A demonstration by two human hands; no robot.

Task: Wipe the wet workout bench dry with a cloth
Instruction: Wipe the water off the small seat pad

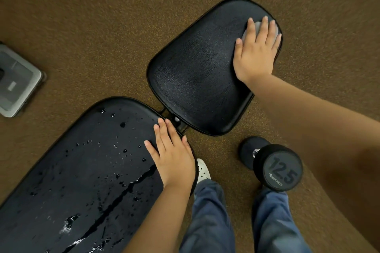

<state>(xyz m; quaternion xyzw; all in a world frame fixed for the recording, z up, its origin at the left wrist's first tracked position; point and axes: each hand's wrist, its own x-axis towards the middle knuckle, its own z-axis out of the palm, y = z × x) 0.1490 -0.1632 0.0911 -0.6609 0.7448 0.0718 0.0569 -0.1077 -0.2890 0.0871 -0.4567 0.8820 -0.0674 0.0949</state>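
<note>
The black workout bench has two pads. Its seat pad (pixel 197 74) lies upper centre and looks mostly dry. The long back pad (pixel 82 170) at lower left carries water drops and streaks. My right hand (pixel 256 53) lies flat on a small grey cloth (pixel 256 27) at the seat pad's far right corner; only a bit of cloth shows between the fingers. My left hand (pixel 173 156) rests flat on the near end of the back pad, fingers apart, holding nothing.
A black 12.5 dumbbell (pixel 271 163) lies on the brown carpet (pixel 92 26) right of the bench, by my feet. My white shoe (pixel 202 169) and blue trousers (pixel 207 217) are below. A grey square device (pixel 16 80) sits at the left edge.
</note>
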